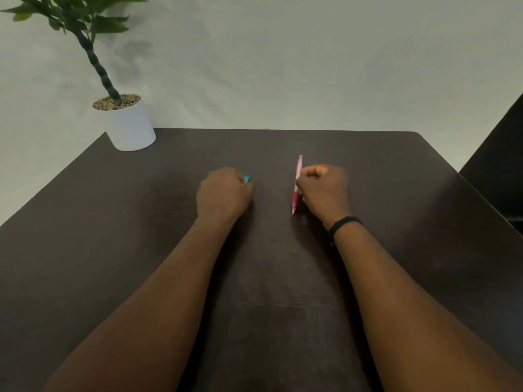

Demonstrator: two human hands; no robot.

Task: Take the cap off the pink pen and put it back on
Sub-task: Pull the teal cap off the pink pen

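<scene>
Our right hand (pixel 322 190) grips the pink pen (pixel 296 184), its tip bare, above the bench (pixel 396 193). Our left hand (pixel 223 192) curls around a small teal piece (pixel 247 179), seemingly the cap. We should align both ends squarely before pressing together.
</scene>
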